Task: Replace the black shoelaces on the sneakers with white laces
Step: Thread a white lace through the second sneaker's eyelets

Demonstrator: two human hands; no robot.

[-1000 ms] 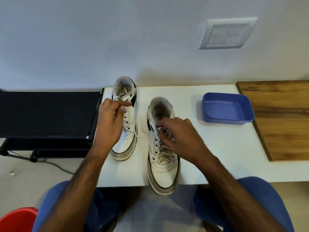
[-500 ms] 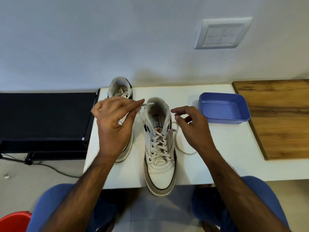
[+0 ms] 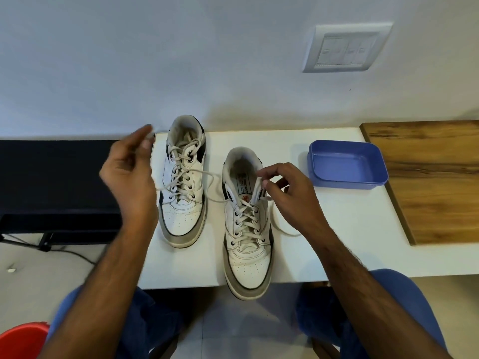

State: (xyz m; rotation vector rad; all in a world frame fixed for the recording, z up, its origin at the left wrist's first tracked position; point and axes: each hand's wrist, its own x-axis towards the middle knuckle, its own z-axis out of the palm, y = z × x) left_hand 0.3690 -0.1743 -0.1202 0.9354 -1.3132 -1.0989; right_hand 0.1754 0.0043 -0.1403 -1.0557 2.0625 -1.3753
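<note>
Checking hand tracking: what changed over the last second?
The left hand swung out left, drawing the white lace end across the far sneaker. The right hand left the eyelets and now pinches the lace by the near sneaker tongue. Sneakers, blue tray and table unchanged.

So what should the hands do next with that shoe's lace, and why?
Probably pull both ends snug. The left hand holds one end of the white lace out sideways, the right hand pinches the other by the near sneaker's tongue, and slack still loops on the table.
</note>
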